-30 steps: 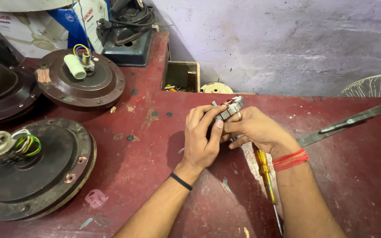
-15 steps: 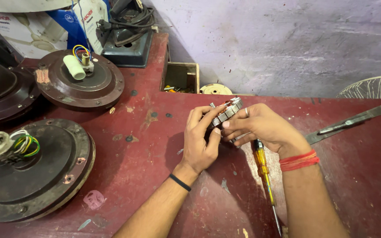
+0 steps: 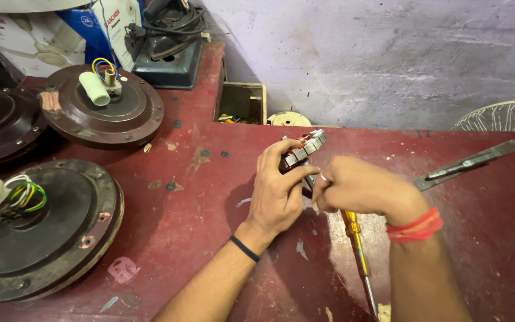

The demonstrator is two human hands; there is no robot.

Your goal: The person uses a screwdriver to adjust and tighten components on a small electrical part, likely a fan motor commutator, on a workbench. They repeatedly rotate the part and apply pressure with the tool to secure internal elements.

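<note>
At the left edge, a dark brown fan motor housing (image 3: 43, 232) with coloured wires lies near on the red table (image 3: 198, 197); a second housing (image 3: 105, 110) sits farther back, beside a dark box-shaped device (image 3: 171, 56). Toward the middle, the left hand (image 3: 278, 191) closes around a small laminated metal core (image 3: 304, 149), held just above the table. Just right of it, the right hand (image 3: 356, 188) is curled tight against the core's near side; what it pinches is hidden. A yellow-handled screwdriver (image 3: 356, 244) lies beneath, and a flat metal bar (image 3: 466, 164) lies far right.
</note>
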